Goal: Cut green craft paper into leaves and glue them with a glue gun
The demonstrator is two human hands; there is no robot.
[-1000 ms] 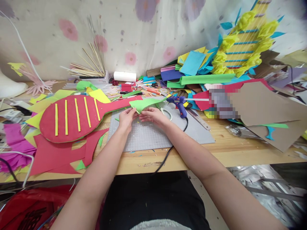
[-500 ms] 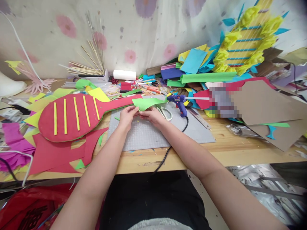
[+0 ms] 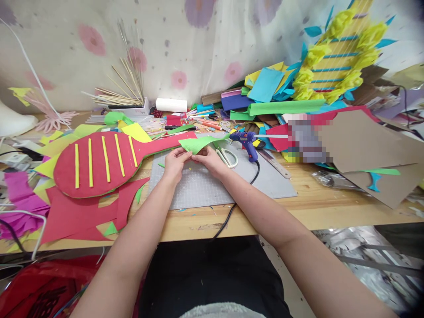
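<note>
Between the fingertips of my left hand [image 3: 176, 162] and my right hand [image 3: 211, 160] is a piece of green paper [image 3: 198, 143], pinched along its near edge above the grey cutting mat [image 3: 198, 194]. Both hands are closed and almost touch each other. Beside my right hand lie scissors [image 3: 231, 158] with pale handles. A purple glue gun [image 3: 247, 143] with a clear glue stick sits farther right. To the left lies a red lute-like cutout [image 3: 96, 165] with yellow strips; its neck [image 3: 165, 142] reaches behind the green paper.
Red paper scraps [image 3: 76, 212] lie at the front left. A metal ruler [image 3: 274, 164] rests on the mat's right side, and the black cord [image 3: 228, 216] runs over the front edge. Brown cardboard [image 3: 361, 141] and a yellow-flowered instrument model [image 3: 336, 62] are at right.
The green paper has shifted slightly left and tilted in my fingers. Both hands keep their pinch in nearly the same place.
</note>
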